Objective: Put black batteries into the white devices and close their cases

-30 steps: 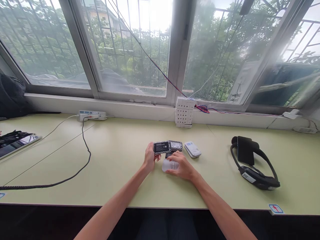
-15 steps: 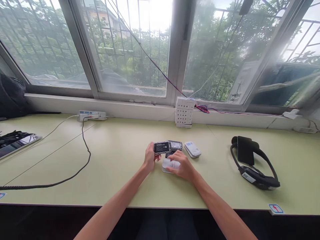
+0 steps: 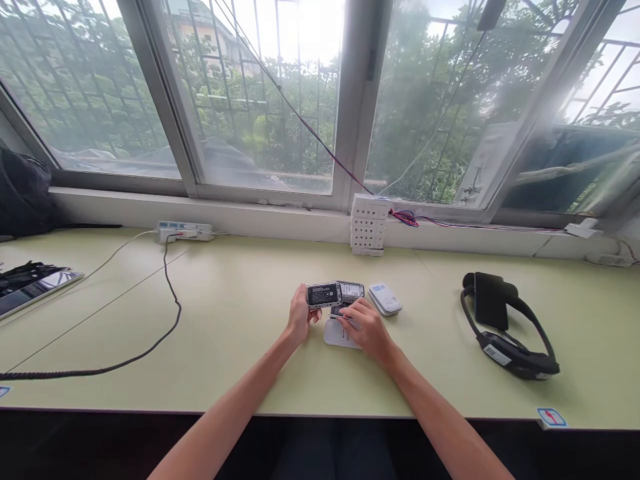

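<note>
My left hand grips the left end of a device with a black battery marked 3000mAh, held above the table. My right hand is closed, its fingertips pinching a thin white cover seen nearly edge-on. Under that hand a white cover lies flat on the table. Another opened device sits just behind, with a dark battery partly hidden below it. To the right, white closed devices are stacked on the table.
A black headset and a dark phone lie on the right of the green table. White boxes are stacked by the window. A power strip, black cable and tablet are at the left.
My right hand has lifted a white cover slightly up and tilted it, uncovering more of the white cover beneath. My left hand and its device look unmoved.
</note>
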Motion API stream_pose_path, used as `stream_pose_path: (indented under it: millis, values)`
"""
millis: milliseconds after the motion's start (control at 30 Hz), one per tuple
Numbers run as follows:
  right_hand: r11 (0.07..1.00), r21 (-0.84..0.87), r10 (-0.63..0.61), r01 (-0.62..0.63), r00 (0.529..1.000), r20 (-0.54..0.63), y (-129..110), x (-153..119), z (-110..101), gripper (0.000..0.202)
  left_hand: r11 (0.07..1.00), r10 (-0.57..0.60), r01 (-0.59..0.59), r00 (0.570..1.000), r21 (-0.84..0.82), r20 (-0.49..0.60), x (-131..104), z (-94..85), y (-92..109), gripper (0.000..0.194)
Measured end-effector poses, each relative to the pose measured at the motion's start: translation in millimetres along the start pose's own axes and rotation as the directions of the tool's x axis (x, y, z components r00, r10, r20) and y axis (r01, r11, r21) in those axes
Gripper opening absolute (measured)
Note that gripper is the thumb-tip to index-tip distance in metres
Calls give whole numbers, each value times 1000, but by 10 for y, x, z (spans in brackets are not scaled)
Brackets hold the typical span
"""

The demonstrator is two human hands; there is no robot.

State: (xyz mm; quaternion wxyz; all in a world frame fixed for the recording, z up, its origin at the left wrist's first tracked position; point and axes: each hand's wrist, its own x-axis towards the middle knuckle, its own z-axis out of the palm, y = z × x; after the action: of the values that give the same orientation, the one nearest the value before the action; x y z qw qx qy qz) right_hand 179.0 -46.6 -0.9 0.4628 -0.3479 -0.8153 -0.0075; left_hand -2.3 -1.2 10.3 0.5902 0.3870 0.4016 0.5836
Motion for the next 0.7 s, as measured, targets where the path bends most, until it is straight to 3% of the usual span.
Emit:
stream_pose_path:
  millis: [433,700]
  values:
    - [987,128,104,-94,991,-78,5,4,-10,15,999,32,-33,999,27,13,-10,-12,10,30]
    - [943,181,312,-279,930,-193,72,-23,10,22,999,-3,0,999,51,55,-19,-5,19,32]
